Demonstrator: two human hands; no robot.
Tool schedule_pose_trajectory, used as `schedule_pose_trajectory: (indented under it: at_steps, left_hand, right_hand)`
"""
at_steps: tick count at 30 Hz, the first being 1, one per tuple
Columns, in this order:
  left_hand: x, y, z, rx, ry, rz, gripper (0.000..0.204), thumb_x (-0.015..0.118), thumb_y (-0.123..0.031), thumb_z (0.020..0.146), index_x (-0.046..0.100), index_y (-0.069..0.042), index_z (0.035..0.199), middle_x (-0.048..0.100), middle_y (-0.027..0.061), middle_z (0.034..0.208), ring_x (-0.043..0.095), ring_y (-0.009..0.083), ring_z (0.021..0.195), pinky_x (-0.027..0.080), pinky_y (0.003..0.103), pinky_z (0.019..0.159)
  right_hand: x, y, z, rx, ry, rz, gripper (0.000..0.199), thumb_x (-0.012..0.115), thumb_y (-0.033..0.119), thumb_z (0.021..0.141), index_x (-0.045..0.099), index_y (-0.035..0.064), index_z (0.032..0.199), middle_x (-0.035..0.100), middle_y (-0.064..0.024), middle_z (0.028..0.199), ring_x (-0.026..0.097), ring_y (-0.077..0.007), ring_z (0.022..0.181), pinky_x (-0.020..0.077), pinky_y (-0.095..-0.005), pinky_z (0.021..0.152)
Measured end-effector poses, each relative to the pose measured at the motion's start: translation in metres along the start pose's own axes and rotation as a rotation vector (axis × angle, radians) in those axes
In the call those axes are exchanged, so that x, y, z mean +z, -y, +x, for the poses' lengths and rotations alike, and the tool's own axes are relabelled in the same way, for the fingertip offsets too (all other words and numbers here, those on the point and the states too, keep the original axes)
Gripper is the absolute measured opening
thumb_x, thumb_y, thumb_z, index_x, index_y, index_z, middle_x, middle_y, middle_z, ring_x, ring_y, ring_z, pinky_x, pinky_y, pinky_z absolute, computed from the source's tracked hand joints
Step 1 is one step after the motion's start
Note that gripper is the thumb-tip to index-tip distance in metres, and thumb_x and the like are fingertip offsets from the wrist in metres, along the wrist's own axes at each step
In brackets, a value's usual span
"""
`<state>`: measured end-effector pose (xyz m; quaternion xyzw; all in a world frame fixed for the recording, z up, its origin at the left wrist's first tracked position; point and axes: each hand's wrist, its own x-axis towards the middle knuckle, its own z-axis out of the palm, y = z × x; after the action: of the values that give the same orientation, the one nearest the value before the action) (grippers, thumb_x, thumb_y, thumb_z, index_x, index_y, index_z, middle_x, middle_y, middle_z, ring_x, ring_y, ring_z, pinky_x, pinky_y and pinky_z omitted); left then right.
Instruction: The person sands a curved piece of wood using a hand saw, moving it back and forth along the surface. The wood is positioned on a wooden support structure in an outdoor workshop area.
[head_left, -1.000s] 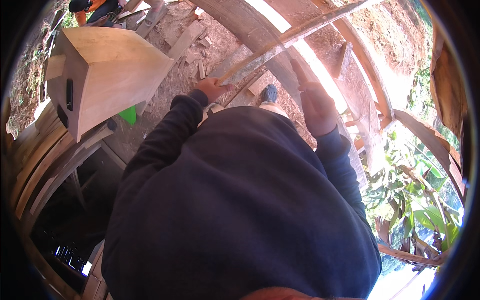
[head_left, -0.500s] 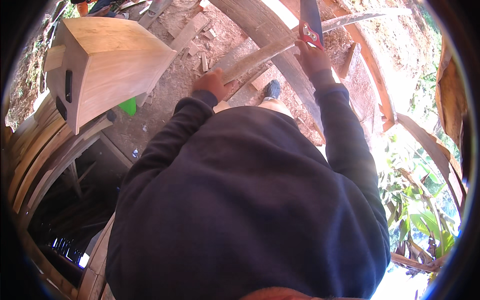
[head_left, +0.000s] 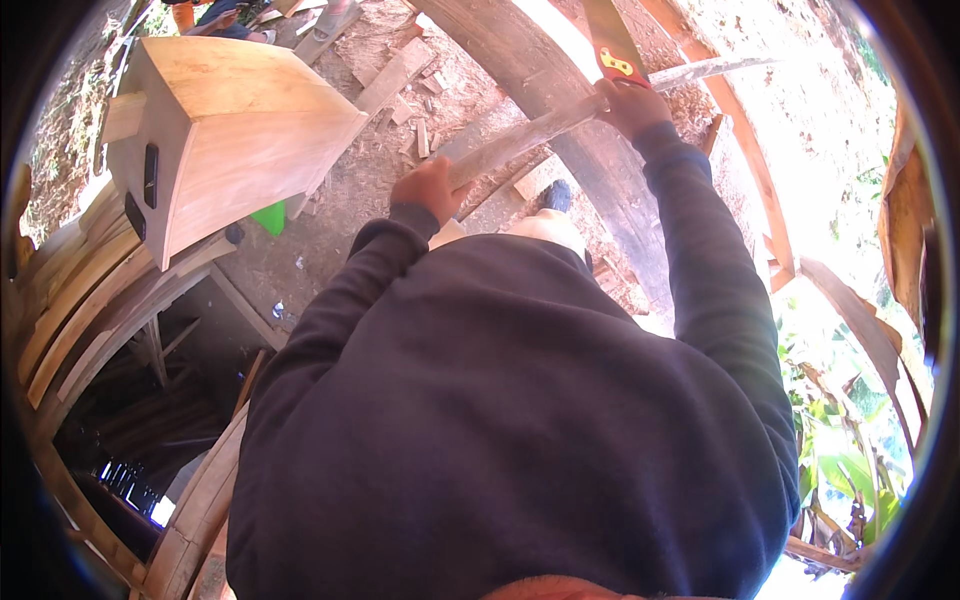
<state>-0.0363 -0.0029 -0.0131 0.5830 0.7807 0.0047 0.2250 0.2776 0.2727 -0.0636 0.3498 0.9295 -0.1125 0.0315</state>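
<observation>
My left hand (head_left: 426, 190) is closed around the near end of a long, narrow wooden strip (head_left: 520, 145), which slants up to the right across a wide, dark plank (head_left: 520, 60). Farther along the strip, my right hand (head_left: 636, 106) grips a handsaw (head_left: 612, 42) by its red handle. The saw's blade points away from me, its far end cut off by the top of the picture. The right hand sits at the strip's edge; whether the saw's teeth touch the wood, I cannot tell.
A large pale wooden box (head_left: 240, 140) with black fittings stands at the left, a green object (head_left: 270, 217) beside it. Offcuts (head_left: 422, 138) and sawdust litter the ground. Stacked boards (head_left: 85, 310) lie at lower left. Another person's legs (head_left: 220, 20) show at the top left.
The strip's far end has swung lower in view, and my left hand is slightly lower. The saw's blade has tilted to the left. The whole view has shifted a little.
</observation>
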Motion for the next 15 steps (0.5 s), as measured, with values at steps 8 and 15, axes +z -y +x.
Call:
schedule_pose_trajectory:
  at_steps: [8,15]
  left_hand:
    - [0.029,0.005,0.015,-0.101,0.115,-0.021,0.059,0.078,-0.06,0.093,0.068,-0.009,0.12,0.078,0.0206,0.11,0.076,0.0421,0.104,0.06,0.053,0.088]
    - [0.041,0.016,0.027,-0.111,0.173,-0.039,0.064,0.078,-0.062,0.093,0.069,-0.007,0.124,0.078,0.0217,0.115,0.076,0.0407,0.11,0.06,0.052,0.093]
  right_hand:
    - [0.007,-0.006,0.008,-0.083,-0.017,-0.033,0.049,0.08,0.042,0.095,0.059,0.0164,0.131,0.076,-0.0123,0.11,0.077,-0.0342,0.103,0.0614,-0.0477,0.085]
    - [0.005,0.033,-0.045,0.116,-0.281,0.202,0.049,0.082,0.036,0.096,0.061,0.0155,0.135,0.078,-0.011,0.115,0.078,-0.0309,0.098,0.0625,-0.0433,0.084]
